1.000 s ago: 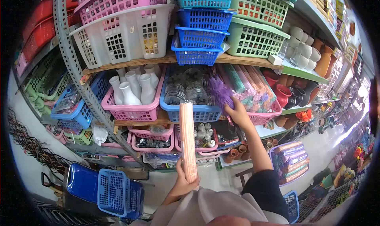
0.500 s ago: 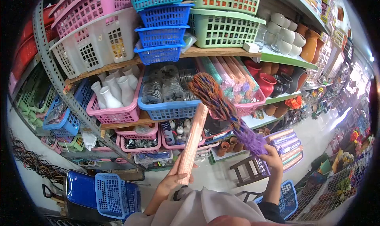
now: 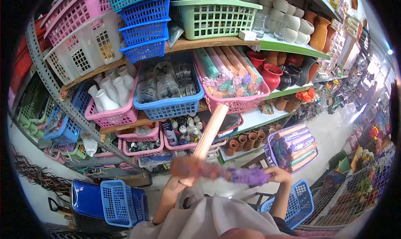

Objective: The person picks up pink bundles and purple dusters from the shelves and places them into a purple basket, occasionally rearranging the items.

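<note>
My left hand [image 3: 177, 185] is closed round the lower end of a long peach-coloured wrapped bundle [image 3: 210, 132], which slants up towards the shelf. Closed on the purple end of a long, shaggy multicolour bundle [image 3: 246, 176] is my right hand [image 3: 276, 175]. This bundle lies almost level and is smeared by motion, its orange-brown end crossing in front of the peach bundle just above my left hand. Behind the peach bundle's upper tip, a pink basket [image 3: 238, 106] on the shelf holds similar wrapped bundles in green, pink and peach.
Left of the pink basket stand a blue basket [image 3: 171, 110] of clear discs and another with white vases [image 3: 109, 97]. A purple basket [image 3: 270, 149] of wrapped bundles is low at right. Blue baskets [image 3: 113, 203] stand near the floor. Red pots [image 3: 272, 75] line the right shelf.
My right hand has swung the multicolour bundle down from upright to nearly level, across the peach bundle. My left hand has shifted slightly left and up. The view has moved a little right.
</note>
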